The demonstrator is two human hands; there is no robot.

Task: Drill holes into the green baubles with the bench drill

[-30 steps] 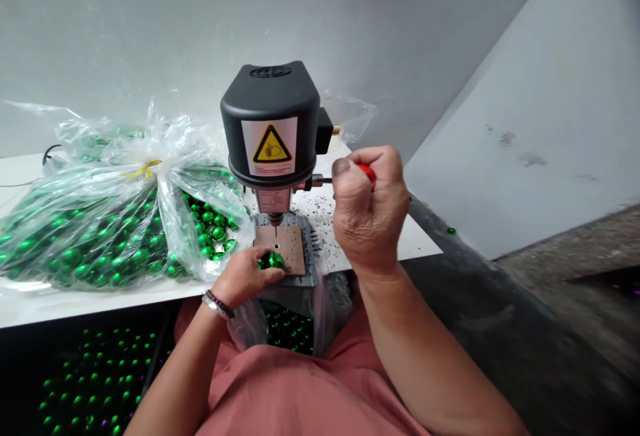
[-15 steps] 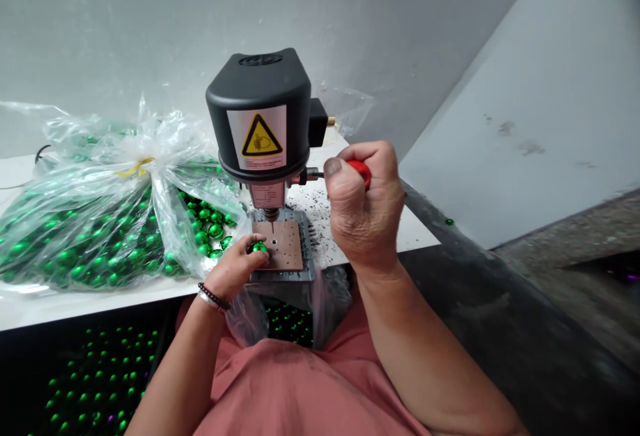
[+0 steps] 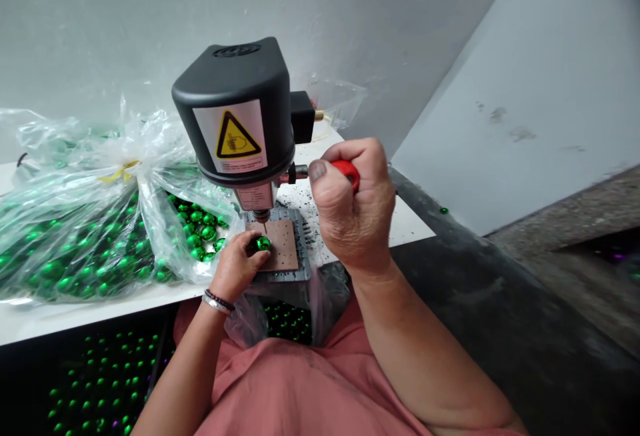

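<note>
At the bench drill (image 3: 233,113), left hand (image 3: 234,268) holds green ball (image 3: 263,243), right hand (image 3: 350,213) grips red handle (image 3: 349,172)

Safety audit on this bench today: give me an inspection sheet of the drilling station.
Surface: white bench, black specks scattered on it.
Job's things: drill press above brown plate; green ball held at the plate.
Clutter: plastic bag of green balls.
Hands: left hand grips the ball; right hand grips red handle.
Cables: black cable far left.
Surroundings: grey wall; stray green bead on dark ledge.
</note>
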